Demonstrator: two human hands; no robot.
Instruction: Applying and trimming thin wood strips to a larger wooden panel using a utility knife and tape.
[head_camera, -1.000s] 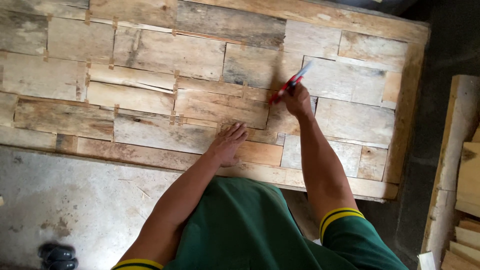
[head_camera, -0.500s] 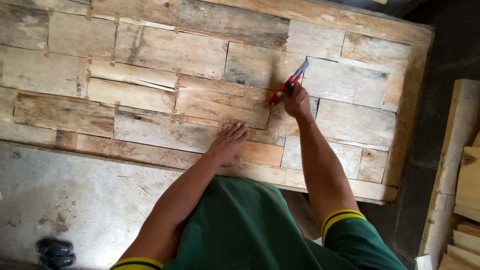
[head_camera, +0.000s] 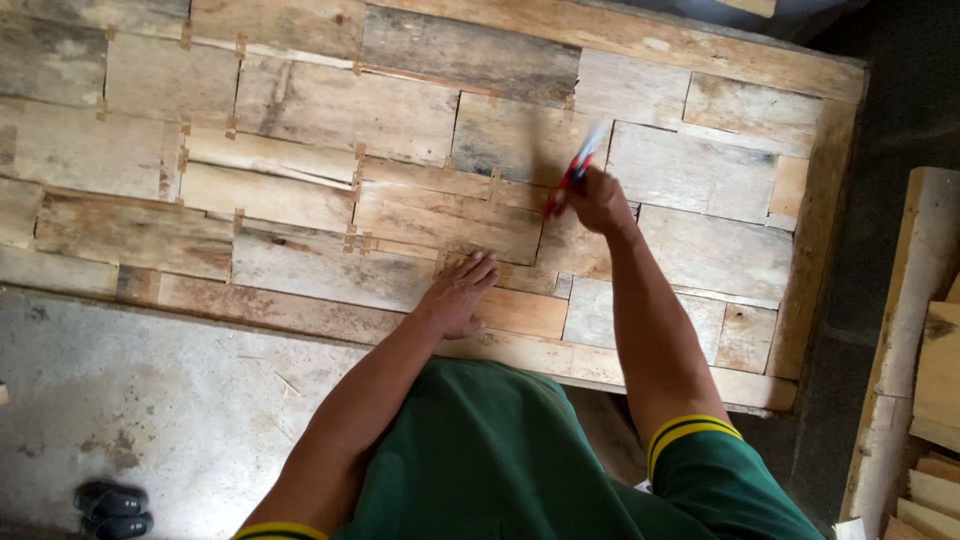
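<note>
A large wooden panel (head_camera: 300, 120) made of several fitted planks lies flat before me. My left hand (head_camera: 460, 293) rests palm down on a plank near the panel's near edge, fingers together. My right hand (head_camera: 598, 198) is closed around a slim red and white tool (head_camera: 572, 172), held tilted with its lower tip at a seam between planks in the panel's middle right. Small wooden wedges sit in the gaps between planks. My green shirt fills the bottom of the view.
Grey concrete floor (head_camera: 130, 400) lies at the lower left, with a dark pair of shoes (head_camera: 112, 507) at the bottom left corner. Stacked timber offcuts (head_camera: 930, 380) stand along the right edge beyond a dark strip of floor.
My right hand has shifted slightly with the red tool, tilting it and moving its tip along the seam. My left hand stays on the same plank.
</note>
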